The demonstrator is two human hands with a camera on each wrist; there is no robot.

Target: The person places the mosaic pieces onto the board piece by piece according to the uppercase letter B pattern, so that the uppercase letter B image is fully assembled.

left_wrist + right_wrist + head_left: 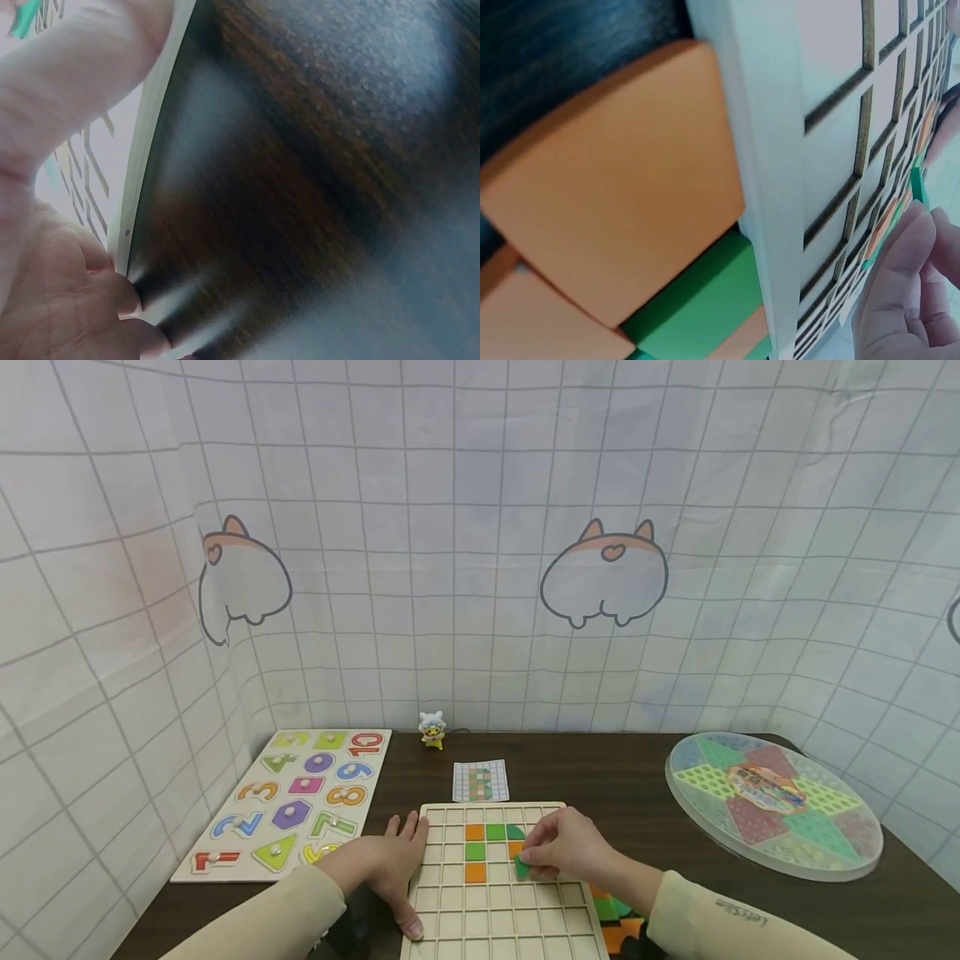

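A pale wooden grid board (502, 927) lies in front of me on the dark table. My left hand (393, 868) rests at its left edge, fingers spread, with the thumb along the rim. Between thumb and fingertips my right hand (570, 847) pinches a dark green tile (521, 867), seen edge-on as a green piece (918, 186) in the right wrist view. It is over the grid, just below an orange tile (515, 848) that the fingers partly cover. Other tiles sit in the squares: orange (475, 832), light green (496, 832) and a rounded dark green one (515, 832).
Loose orange tiles (622, 172) and green tiles (697, 296) are piled against the board's right side. Behind the board lies a printed pattern card (481, 781), with a small figurine (432, 731) farther back. A number puzzle (300, 810) stands left, a round star-patterned game board (772, 810) right.
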